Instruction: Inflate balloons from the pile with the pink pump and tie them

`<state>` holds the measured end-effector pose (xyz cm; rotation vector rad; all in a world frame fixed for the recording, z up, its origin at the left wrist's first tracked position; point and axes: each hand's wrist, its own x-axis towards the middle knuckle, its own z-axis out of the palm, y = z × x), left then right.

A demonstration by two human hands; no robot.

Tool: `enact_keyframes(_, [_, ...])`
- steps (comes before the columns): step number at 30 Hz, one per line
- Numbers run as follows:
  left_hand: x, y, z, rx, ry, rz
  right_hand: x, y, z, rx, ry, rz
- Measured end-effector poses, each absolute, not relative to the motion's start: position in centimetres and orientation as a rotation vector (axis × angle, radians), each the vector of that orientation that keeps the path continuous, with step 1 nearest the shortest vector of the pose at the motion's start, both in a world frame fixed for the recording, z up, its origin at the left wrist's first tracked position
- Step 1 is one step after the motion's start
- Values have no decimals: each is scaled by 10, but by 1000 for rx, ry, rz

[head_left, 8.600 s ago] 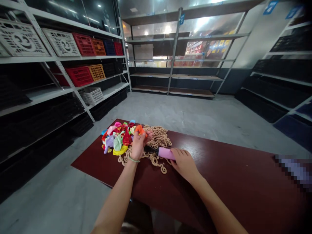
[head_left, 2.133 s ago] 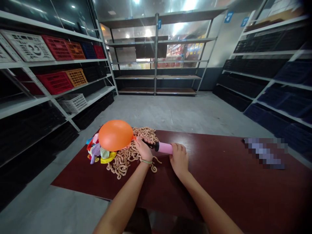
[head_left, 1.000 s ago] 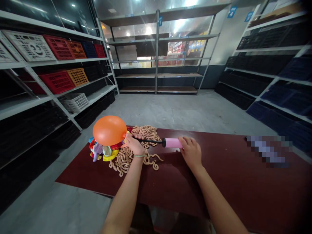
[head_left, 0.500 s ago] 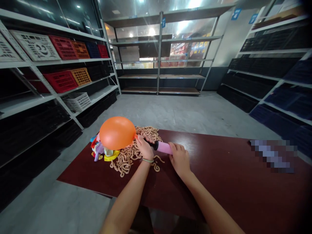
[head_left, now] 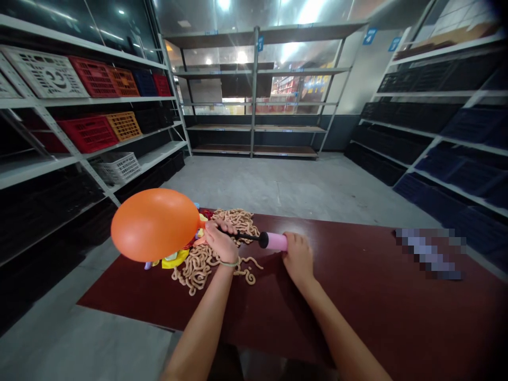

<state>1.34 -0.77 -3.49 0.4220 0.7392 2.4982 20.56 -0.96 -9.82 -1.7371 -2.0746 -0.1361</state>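
Note:
A large inflated orange balloon (head_left: 154, 224) points away to the left, its neck at the fingers of my left hand (head_left: 220, 244). That hand is closed around the balloon's neck and the near end of a balloon pump, whose nozzle is hidden. The pump has a pink barrel (head_left: 275, 241), with its black rod showing between my hands. My right hand (head_left: 298, 258) is wrapped around the barrel's right end. Beneath the balloon lie uninflated balloons (head_left: 175, 259) in several colours, partly covered. Tan, worm-like curled pieces (head_left: 198, 264) are heaped under and behind my left hand.
Everything lies on a dark red table (head_left: 357, 296). A blurred, pixelated flat item (head_left: 431, 254) rests at its right. Shelves with plastic crates (head_left: 89, 132) stand on the left, a metal rack (head_left: 254, 106) at the back, and shelves with dark bins (head_left: 420, 121) on the right.
The balloon has grown larger and reaches further left. My hands have moved apart, drawing the pump out so that its black rod shows. The view has shifted slightly.

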Motion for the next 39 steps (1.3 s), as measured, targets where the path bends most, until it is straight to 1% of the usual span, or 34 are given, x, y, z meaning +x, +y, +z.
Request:
enact_keyframes(4, [27, -6, -47, 484, 784, 2344, 175, -28, -93, -1646, -2165, -78])
enact_keyframes(7, [27, 0, -53, 433, 813, 2289, 176, -29, -91, -1549, -2218, -120])
enact_keyframes(10, [19, 5, -51, 390, 792, 2332, 194, -18, -91, -1484, -2243, -167])
enact_keyframes(15, [5, 1, -37, 409, 749, 2399, 235, 6, -98, -1550, -2133, -254])
enact_keyframes(18, [1, -2, -32, 405, 773, 2456, 243, 10, -102, -1599, -2081, -267])
enact_keyframes(21, [3, -1, -37, 386, 795, 2463, 229, 3, -101, -1672, -2027, -223])
enact_keyframes(23, [8, 3, -45, 404, 821, 2407, 211, -5, -99, -1702, -2010, -208])
enact_keyframes(29, [24, 16, -67, 472, 890, 2286, 179, -25, -96, -1579, -2108, -199])
enact_keyframes(33, [26, 22, -71, 525, 925, 2269, 193, -15, -101, -1485, -2247, -163])
enact_keyframes(39, [18, 17, -64, 552, 850, 2313, 238, 14, -104, -1583, -2157, -193])
